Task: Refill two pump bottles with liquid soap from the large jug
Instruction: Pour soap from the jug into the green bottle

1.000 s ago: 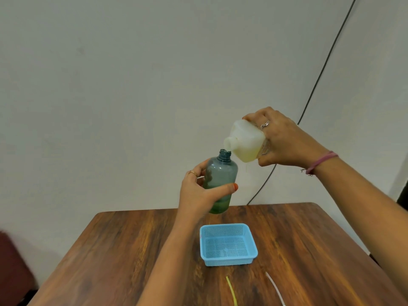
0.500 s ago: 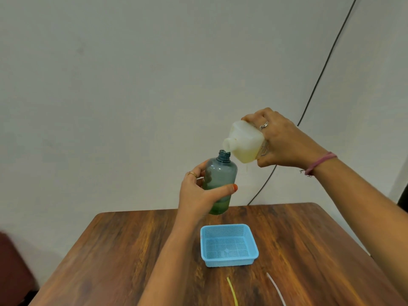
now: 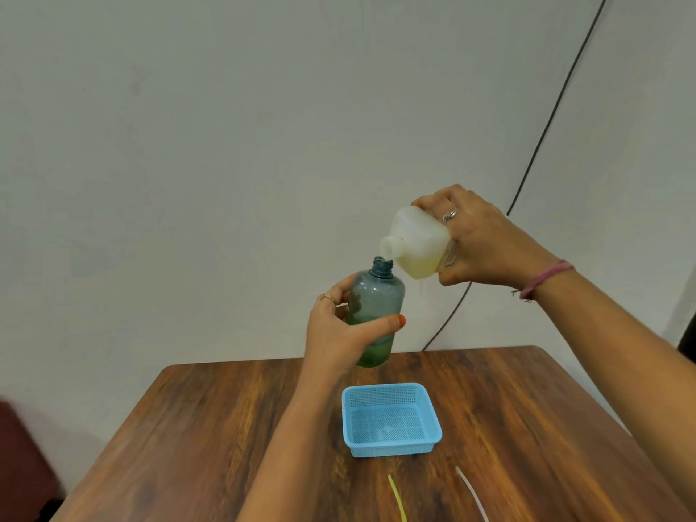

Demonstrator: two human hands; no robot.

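My left hand (image 3: pixel 337 333) grips a blue-grey translucent bottle (image 3: pixel 378 303) held upright in the air above the table, its pump off and its neck open. Green liquid fills the bottle's bottom part. My right hand (image 3: pixel 486 243) holds a white jug (image 3: pixel 418 243) tipped sideways, with yellowish soap inside. The jug's open spout hangs just above and slightly right of the bottle's neck. A drip clings under the jug's lower corner. No second pump bottle is in view.
A light blue mesh basket (image 3: pixel 391 448) sits on the wooden table (image 3: pixel 207 427) below the bottle. A yellow tube (image 3: pixel 396 495) and a white tube (image 3: pixel 472 495) lie near the front edge. A black cable (image 3: pixel 546 118) runs down the wall.
The jug and my right hand have shifted very slightly; the bottle in my left hand stays put.
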